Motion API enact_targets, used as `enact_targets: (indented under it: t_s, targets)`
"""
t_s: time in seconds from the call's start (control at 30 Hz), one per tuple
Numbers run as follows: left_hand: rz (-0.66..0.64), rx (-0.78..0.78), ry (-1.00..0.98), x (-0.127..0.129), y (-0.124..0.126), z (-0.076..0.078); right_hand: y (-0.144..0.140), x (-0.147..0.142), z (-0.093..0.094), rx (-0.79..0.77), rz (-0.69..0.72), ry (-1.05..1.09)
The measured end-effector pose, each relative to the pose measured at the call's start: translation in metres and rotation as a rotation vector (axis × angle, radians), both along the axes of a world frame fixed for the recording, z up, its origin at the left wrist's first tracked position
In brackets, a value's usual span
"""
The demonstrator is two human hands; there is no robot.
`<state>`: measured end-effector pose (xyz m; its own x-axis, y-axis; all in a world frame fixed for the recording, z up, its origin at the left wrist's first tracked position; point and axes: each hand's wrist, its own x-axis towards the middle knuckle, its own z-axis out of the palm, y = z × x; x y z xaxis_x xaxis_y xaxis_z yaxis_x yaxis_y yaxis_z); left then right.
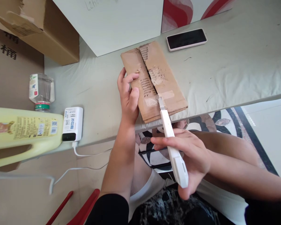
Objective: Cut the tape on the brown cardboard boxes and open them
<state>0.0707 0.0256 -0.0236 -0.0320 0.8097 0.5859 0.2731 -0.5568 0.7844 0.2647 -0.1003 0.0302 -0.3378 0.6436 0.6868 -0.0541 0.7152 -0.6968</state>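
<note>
The left hand [128, 97] lies with fingers curled and pressed down on the left part of a torn cardboard piece [154, 81], which sits at the near edge of the worktop [236, 68]. The right hand [189, 156] is wrapped tight around a white utility knife [172, 140], its tip touching the cardboard just right of the left hand's fingers; a phone [186, 39] lies well beyond both hands

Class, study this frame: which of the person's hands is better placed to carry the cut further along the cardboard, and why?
Right. The right hand grips the white utility knife, its blade tip at the torn groove in the cardboard piece. The left hand lies flat on the cardboard's left side, probably steadying it.
</note>
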Motion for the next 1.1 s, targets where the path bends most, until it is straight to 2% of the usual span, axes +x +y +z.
enact_targets:
  t_s: [0.23,0.53,0.83,1.03,1.1]
  targets:
    - [-0.001,-0.025,-0.002,-0.0003,-0.0008,0.0012,-0.0001,0.0007,-0.0016,-0.053,0.063,0.044]
    - [0.004,-0.037,-0.034,0.0026,-0.0035,0.0054,-0.0024,0.001,-0.0029,-0.071,0.077,0.041]
    - [0.0,-0.026,0.0,-0.0003,-0.0021,0.0032,-0.0009,-0.0028,0.0011,-0.107,0.06,0.113]
    - [0.001,-0.036,0.013,-0.0001,-0.0027,0.004,-0.0034,-0.0023,0.0001,-0.109,0.063,0.088]
    - [0.003,-0.034,0.014,0.0002,-0.0031,0.0044,-0.0058,-0.0001,-0.0033,-0.095,0.068,-0.031]
